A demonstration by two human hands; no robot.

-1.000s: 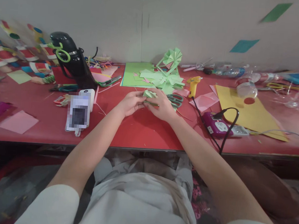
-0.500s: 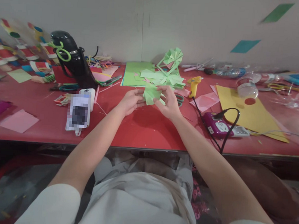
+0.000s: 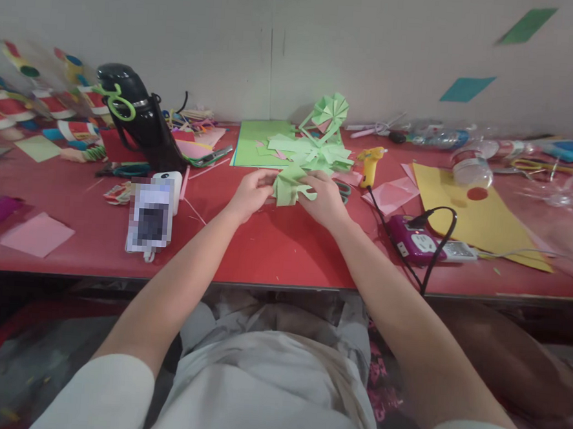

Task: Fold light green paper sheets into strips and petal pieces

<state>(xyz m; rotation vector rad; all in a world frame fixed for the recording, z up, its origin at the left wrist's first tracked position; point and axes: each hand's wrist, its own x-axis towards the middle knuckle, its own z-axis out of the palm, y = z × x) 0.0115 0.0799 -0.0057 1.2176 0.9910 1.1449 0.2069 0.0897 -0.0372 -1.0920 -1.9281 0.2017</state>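
Where a second ago the hands hid most of it, the light-green paper piece (image 3: 286, 187) now shows plainly between them, its loose flaps spread toward the person. The left hand (image 3: 253, 193) pinches its left edge, and the right hand (image 3: 325, 199) holds the right side near a curled flap. Half a second ago the piece faced the camera more flatly; its lower edge now looks broken into separate flaps, which suggests it is being turned and opened out by hand, its shaping unfinished. It is held above the red table (image 3: 284, 253). Just beyond lies a green cut-paper form (image 3: 319, 155), seemingly unmoved; the scissors (image 3: 345, 193), partly hidden beside the right hand, and the yellow glue gun (image 3: 369, 168) farther right are untouched.
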